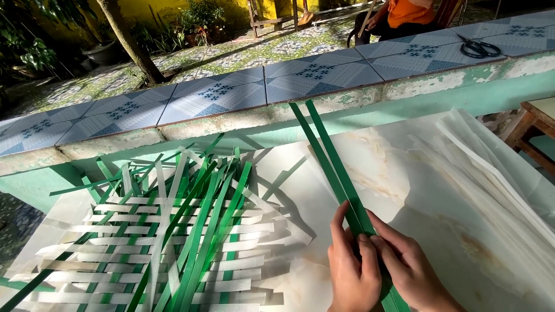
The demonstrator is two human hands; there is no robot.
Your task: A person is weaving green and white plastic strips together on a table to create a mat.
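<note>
Two long green plastic strips lie side by side on a pale marble-patterned board, running from the low wall down toward me. My left hand and my right hand pinch the strips together near their lower end, fingers closed over them. To the left lies a partly woven mat of green and white strips, with loose green ends fanning upward.
A bundle of white strips lies on the board's right side. A tiled low wall runs across behind, with black scissors on top. A person in orange sits beyond. A wooden stool stands at right.
</note>
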